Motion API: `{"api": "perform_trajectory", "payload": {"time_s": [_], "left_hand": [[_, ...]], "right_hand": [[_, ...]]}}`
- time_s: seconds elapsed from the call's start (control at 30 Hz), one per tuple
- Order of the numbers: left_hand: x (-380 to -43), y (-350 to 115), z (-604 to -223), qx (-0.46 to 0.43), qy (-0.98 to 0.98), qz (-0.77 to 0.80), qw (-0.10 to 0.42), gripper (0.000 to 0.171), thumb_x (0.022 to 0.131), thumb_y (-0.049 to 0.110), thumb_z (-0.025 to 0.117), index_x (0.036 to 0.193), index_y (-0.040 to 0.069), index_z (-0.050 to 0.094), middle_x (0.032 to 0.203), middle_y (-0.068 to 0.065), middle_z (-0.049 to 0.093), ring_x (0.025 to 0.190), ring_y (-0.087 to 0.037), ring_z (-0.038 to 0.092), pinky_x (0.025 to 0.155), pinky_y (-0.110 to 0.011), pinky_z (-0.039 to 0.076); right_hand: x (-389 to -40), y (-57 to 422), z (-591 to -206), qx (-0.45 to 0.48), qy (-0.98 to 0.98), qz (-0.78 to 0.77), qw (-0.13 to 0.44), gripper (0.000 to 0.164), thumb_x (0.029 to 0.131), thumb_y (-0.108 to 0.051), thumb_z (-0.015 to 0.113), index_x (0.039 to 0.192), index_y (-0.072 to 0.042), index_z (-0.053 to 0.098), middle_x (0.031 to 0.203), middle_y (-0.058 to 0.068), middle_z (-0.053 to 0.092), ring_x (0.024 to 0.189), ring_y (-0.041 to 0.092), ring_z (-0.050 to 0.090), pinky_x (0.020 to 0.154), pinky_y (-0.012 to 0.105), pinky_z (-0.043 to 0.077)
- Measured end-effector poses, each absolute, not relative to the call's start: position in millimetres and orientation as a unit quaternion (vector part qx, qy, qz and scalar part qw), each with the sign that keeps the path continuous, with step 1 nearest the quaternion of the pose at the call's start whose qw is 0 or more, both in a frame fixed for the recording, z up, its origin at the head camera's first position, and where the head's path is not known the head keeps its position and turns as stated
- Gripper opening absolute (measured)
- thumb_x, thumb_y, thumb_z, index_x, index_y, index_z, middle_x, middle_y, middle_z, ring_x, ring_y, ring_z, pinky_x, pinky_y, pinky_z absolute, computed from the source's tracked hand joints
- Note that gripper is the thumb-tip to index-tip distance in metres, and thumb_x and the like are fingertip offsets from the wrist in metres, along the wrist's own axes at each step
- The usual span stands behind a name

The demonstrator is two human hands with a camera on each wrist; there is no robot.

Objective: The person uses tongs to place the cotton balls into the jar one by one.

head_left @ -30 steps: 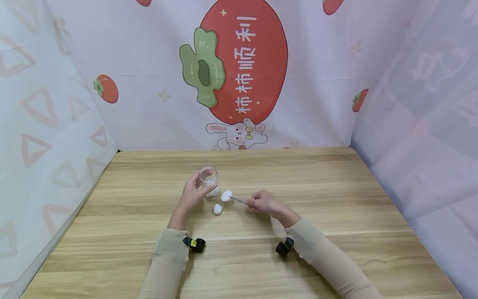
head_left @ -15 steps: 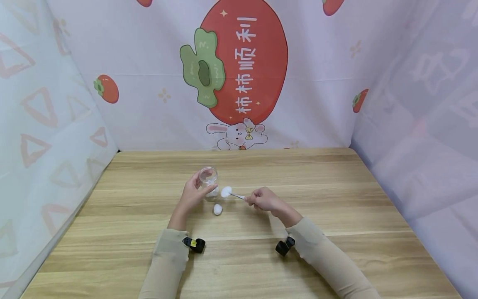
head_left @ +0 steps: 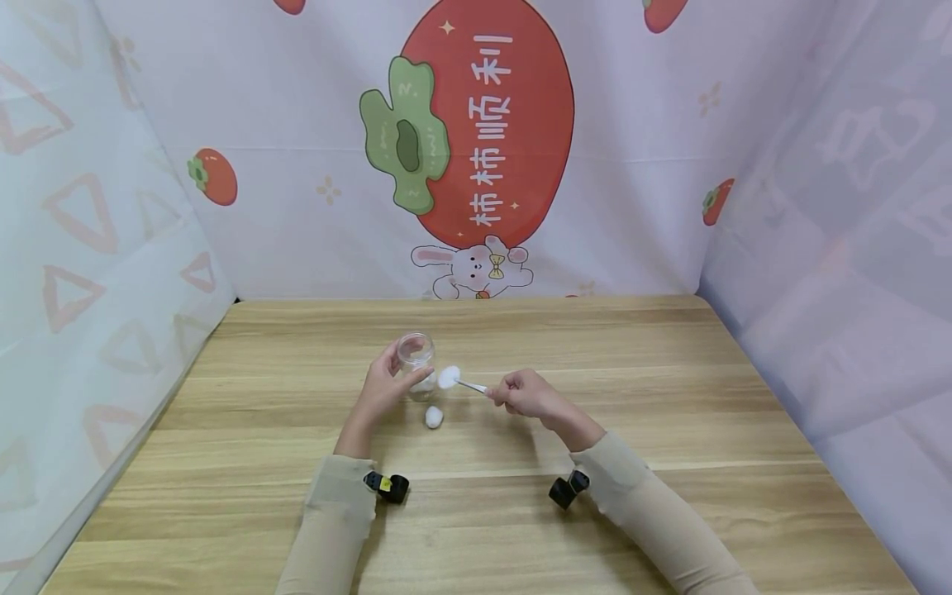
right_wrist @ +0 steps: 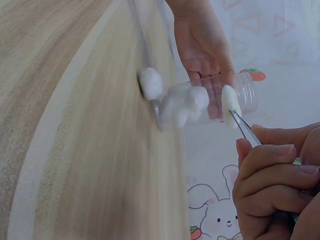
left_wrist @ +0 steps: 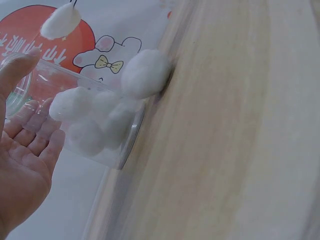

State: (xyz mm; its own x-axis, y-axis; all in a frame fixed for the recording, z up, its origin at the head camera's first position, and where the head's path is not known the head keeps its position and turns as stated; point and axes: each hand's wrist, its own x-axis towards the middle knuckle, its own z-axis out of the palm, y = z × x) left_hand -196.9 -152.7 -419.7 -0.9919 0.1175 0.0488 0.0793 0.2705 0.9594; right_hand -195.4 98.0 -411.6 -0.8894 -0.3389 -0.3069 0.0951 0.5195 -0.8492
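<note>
My left hand (head_left: 384,387) grips a clear jar (head_left: 416,350) by its side, thumb in front and fingers behind. The jar stands upright and lidless on the table. Several cotton balls (left_wrist: 90,117) lie in its lower half, as the left wrist view shows. In my right hand (head_left: 526,394) a pair of metal tweezers (right_wrist: 245,127) is pinched between thumb and fingers. Their tips hold a cotton ball (right_wrist: 230,106), raised off the table just right of the jar and below its rim. One loose cotton ball (head_left: 434,416) rests on the table in front of the jar.
The wooden table (head_left: 476,529) reaches back to a white cloth backdrop (head_left: 297,240) printed with persimmons and a rabbit. Cloth walls also flank it on the left and right. Each sleeve carries a small black camera (head_left: 568,489) at the wrist.
The right hand with the tweezers and cotton ball has risen a little, away from the table and slightly toward the back. The left hand and jar stay in place.
</note>
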Motion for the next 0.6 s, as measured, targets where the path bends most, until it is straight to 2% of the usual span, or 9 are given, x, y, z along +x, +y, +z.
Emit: {"api": "perform_trajectory", "payload": {"time_s": [0.17,0.33,0.47,0.6], "left_hand": [[-198,-153,-421,0.065,0.797,0.6,0.014,0.066,0.087,0.012,0.07,0.143,-0.002,0.037,0.146,-0.024,0.045,0.144,-0.037,0.036,0.125,-0.046,0.025],[-208,-156,-438,0.06,0.792,0.608,0.012,0.067,0.086,0.014,0.072,0.143,0.002,0.039,0.146,-0.021,0.047,0.144,-0.035,0.037,0.125,-0.046,0.024],[-213,-158,-448,0.062,0.789,0.611,0.007,0.065,0.085,0.018,0.073,0.141,0.007,0.043,0.146,-0.017,0.049,0.143,-0.031,0.04,0.125,-0.045,0.025],[-213,-158,-449,0.07,0.788,0.612,0.0,0.064,0.085,0.019,0.074,0.14,0.007,0.044,0.145,-0.017,0.05,0.142,-0.032,0.04,0.125,-0.047,0.025]], "right_hand": [[-196,98,-407,-0.076,0.839,-0.491,0.222,0.03,0.094,-0.019,0.058,0.086,0.01,0.061,0.054,-0.004,0.039,0.054,0.011,0.033,0.052,0.02,0.026],[-196,98,-400,-0.078,0.831,-0.504,0.22,0.031,0.094,-0.019,0.057,0.085,0.011,0.059,0.052,-0.005,0.036,0.053,0.009,0.031,0.049,0.018,0.024],[-197,97,-395,-0.086,0.829,-0.51,0.212,0.029,0.094,-0.019,0.057,0.081,0.007,0.06,0.052,-0.006,0.037,0.052,0.008,0.031,0.048,0.018,0.023],[-198,97,-390,-0.101,0.827,-0.514,0.203,0.028,0.094,-0.019,0.056,0.077,0.003,0.061,0.052,-0.006,0.037,0.052,0.008,0.031,0.048,0.018,0.023]]}}
